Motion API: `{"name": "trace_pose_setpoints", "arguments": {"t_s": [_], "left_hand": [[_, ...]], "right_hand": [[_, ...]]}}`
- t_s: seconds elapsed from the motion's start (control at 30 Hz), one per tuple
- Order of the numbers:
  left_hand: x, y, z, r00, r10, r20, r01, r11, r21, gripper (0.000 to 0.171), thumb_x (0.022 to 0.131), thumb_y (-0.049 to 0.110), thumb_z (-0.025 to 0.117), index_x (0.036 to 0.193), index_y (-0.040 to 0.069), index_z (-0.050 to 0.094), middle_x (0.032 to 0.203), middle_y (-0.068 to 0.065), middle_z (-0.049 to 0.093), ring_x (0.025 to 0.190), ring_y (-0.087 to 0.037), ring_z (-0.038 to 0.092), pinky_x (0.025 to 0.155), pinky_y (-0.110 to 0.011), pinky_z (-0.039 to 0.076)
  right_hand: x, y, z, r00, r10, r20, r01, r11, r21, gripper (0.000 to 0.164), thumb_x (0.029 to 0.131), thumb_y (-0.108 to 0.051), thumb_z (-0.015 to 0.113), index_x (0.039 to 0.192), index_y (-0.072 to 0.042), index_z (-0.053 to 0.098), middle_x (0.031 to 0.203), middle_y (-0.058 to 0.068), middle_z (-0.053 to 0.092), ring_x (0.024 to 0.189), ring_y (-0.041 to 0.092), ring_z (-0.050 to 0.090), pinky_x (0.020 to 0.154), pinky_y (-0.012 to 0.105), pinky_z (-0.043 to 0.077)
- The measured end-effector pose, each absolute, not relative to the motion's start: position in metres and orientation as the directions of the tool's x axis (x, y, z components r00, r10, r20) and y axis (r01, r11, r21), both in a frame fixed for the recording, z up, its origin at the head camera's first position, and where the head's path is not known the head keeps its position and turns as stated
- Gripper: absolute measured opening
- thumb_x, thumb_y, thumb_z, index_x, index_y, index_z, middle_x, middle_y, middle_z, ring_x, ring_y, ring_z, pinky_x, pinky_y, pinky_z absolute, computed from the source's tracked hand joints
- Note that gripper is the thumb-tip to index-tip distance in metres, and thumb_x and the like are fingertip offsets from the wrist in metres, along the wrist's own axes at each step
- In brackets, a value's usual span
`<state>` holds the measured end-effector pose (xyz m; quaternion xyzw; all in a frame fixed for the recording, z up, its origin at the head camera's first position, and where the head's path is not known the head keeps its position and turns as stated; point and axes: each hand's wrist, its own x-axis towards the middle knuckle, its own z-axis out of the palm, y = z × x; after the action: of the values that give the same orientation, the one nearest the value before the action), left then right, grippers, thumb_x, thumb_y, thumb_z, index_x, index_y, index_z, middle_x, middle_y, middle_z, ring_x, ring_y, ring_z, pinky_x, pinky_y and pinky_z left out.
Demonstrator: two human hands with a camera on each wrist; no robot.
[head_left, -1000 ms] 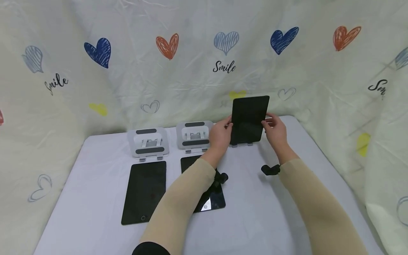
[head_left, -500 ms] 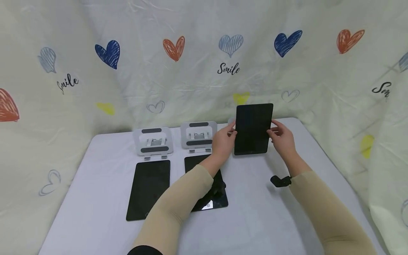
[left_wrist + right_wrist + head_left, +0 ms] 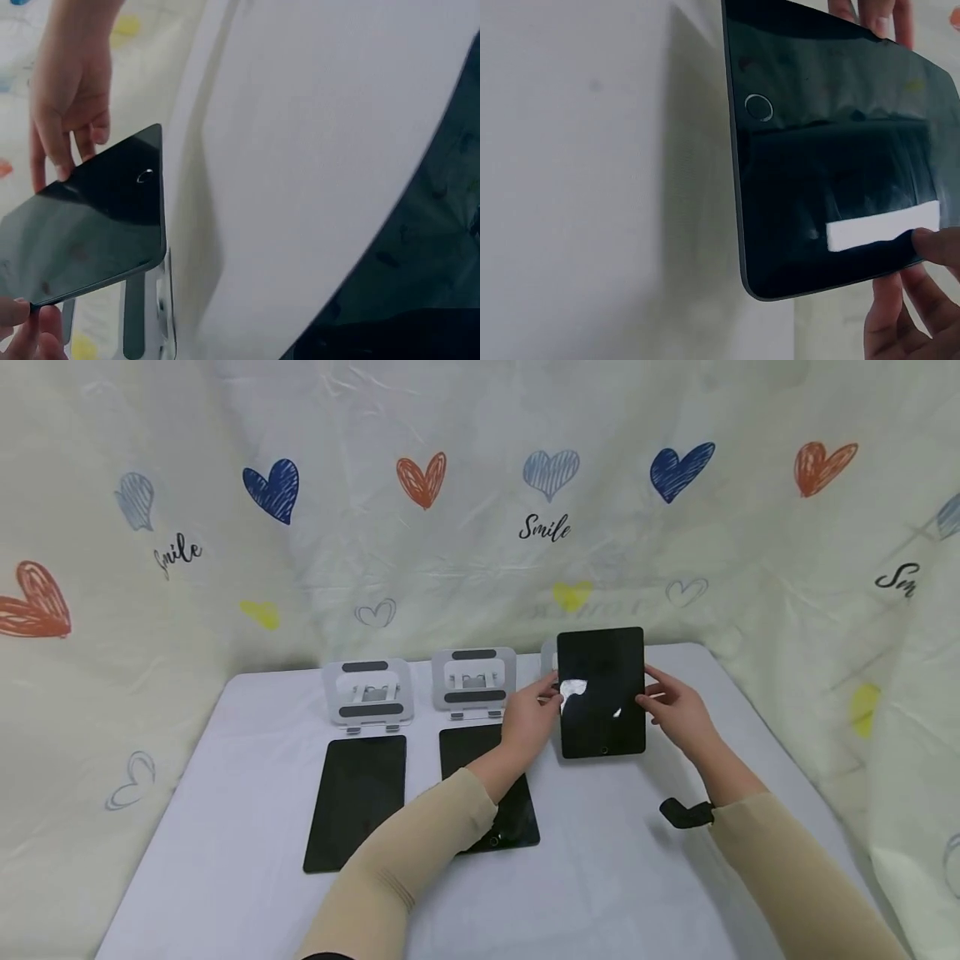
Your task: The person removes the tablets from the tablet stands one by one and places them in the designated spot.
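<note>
A black tablet [image 3: 602, 693] is held up off the table, tilted, its screen and round home button facing me. My left hand [image 3: 528, 720] pinches its left edge between thumb and fingers. At the opposite edge my right hand [image 3: 681, 717] grips it the same way. In the right wrist view, the tablet [image 3: 817, 165] carries a bright reflection beside the thumb. Behind it stands a grey-white tablet stand [image 3: 549, 657], mostly hidden; part of that stand [image 3: 135, 315] shows below the tablet in the left wrist view.
Two more tablet stands, left [image 3: 367, 693] and middle [image 3: 474, 681], stand toward the back of the white-covered table [image 3: 600, 877]. Before them lie a left tablet [image 3: 358, 802] and a middle tablet [image 3: 517, 810], the latter partly under my left arm. A printed curtain [image 3: 465, 560] hangs behind.
Both hands have lifted the tablet off the right stand and brought it toward me, lower in the head view. The head view has shifted slightly. The other tablets stay put.
</note>
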<state>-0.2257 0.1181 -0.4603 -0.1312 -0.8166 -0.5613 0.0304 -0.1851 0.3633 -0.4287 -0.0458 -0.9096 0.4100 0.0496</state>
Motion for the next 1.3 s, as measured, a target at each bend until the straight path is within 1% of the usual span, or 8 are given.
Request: {"name": "trace_pose_setpoints", "arguments": {"t_s": [0.2, 0.37, 0.53, 0.73, 0.83, 0.97, 1.07, 1.3], "left_hand": [[-0.207, 0.117, -0.462, -0.959, 0.26, 0.113, 0.194, 0.309, 0.931, 0.048, 0.097, 0.018, 0.066, 0.143, 0.026, 0.055, 0.105, 0.007, 0.069, 0.085, -0.003, 0.064, 0.068, -0.021, 0.052], [-0.194, 0.116, -0.464, -0.944, 0.326, 0.049, 0.172, 0.361, 0.917, 0.056, 0.096, 0.018, 0.068, 0.148, 0.028, 0.049, 0.105, 0.007, 0.068, 0.078, -0.002, 0.062, 0.065, -0.022, 0.049], [-0.184, 0.117, -0.47, -0.918, 0.394, -0.044, 0.162, 0.475, 0.865, 0.07, 0.094, 0.017, 0.069, 0.154, 0.033, 0.036, 0.097, 0.011, 0.065, 0.068, -0.007, 0.057, 0.059, -0.025, 0.045], [-0.176, 0.116, -0.473, -0.886, 0.437, -0.151, 0.188, 0.639, 0.746, 0.081, 0.09, 0.017, 0.074, 0.157, 0.024, 0.031, 0.078, 0.012, 0.058, 0.064, -0.008, 0.054, 0.057, -0.025, 0.043], [-0.174, 0.116, -0.473, -0.88, 0.427, -0.208, 0.184, 0.711, 0.679, 0.083, 0.088, 0.023, 0.076, 0.157, 0.024, 0.03, 0.074, 0.008, 0.061, 0.06, -0.01, 0.056, 0.054, -0.027, 0.043], [-0.173, 0.116, -0.473, -0.874, 0.418, -0.248, 0.211, 0.785, 0.583, 0.083, 0.086, 0.031, 0.077, 0.156, 0.026, 0.032, 0.103, 0.003, 0.072, 0.067, -0.011, 0.059, 0.054, -0.028, 0.044], [-0.174, 0.116, -0.474, -0.866, 0.426, -0.261, 0.242, 0.815, 0.527, 0.081, 0.085, 0.034, 0.076, 0.155, 0.025, 0.036, 0.126, 0.002, 0.066, 0.081, -0.01, 0.06, 0.059, -0.029, 0.046], [-0.177, 0.118, -0.477, -0.848, 0.437, -0.299, 0.275, 0.846, 0.457, 0.076, 0.086, 0.04, 0.075, 0.152, 0.023, 0.042, 0.139, 0.004, 0.058, 0.113, -0.011, 0.06, 0.076, -0.033, 0.051]], "right_hand": [[-0.169, 0.37, -0.431, -0.994, 0.095, -0.053, 0.103, 0.666, -0.738, 0.064, 0.102, -0.026, 0.058, 0.157, -0.013, 0.028, 0.127, 0.025, 0.056, 0.087, 0.031, 0.059, 0.069, 0.031, 0.049], [-0.156, 0.376, -0.435, -0.991, 0.072, -0.109, 0.129, 0.664, -0.737, 0.066, 0.101, -0.026, 0.059, 0.157, -0.009, 0.027, 0.128, 0.028, 0.054, 0.08, 0.03, 0.058, 0.066, 0.031, 0.044], [-0.148, 0.381, -0.442, -0.987, 0.053, -0.15, 0.146, 0.675, -0.723, 0.067, 0.101, -0.025, 0.059, 0.156, -0.006, 0.027, 0.125, 0.026, 0.055, 0.075, 0.025, 0.056, 0.064, 0.032, 0.043], [-0.142, 0.384, -0.449, -0.978, 0.021, -0.208, 0.168, 0.673, -0.721, 0.066, 0.1, -0.019, 0.06, 0.156, -0.005, 0.028, 0.116, 0.021, 0.058, 0.068, 0.019, 0.051, 0.062, 0.034, 0.042], [-0.14, 0.384, -0.451, -0.972, 0.0, -0.235, 0.176, 0.662, -0.729, 0.066, 0.099, -0.018, 0.061, 0.155, -0.003, 0.029, 0.11, 0.019, 0.06, 0.069, 0.021, 0.051, 0.064, 0.037, 0.043], [-0.139, 0.383, -0.452, -0.958, -0.022, -0.285, 0.202, 0.654, -0.729, 0.066, 0.099, -0.018, 0.061, 0.153, 0.001, 0.03, 0.104, 0.015, 0.062, 0.073, 0.024, 0.052, 0.067, 0.039, 0.044], [-0.14, 0.384, -0.453, -0.949, -0.037, -0.312, 0.214, 0.651, -0.728, 0.064, 0.098, -0.016, 0.061, 0.151, 0.004, 0.032, 0.102, 0.014, 0.063, 0.076, 0.025, 0.054, 0.068, 0.038, 0.047], [-0.143, 0.385, -0.458, -0.925, -0.049, -0.377, 0.265, 0.627, -0.732, 0.062, 0.096, -0.01, 0.061, 0.148, 0.01, 0.033, 0.096, 0.012, 0.062, 0.076, 0.022, 0.055, 0.066, 0.036, 0.049]]}}
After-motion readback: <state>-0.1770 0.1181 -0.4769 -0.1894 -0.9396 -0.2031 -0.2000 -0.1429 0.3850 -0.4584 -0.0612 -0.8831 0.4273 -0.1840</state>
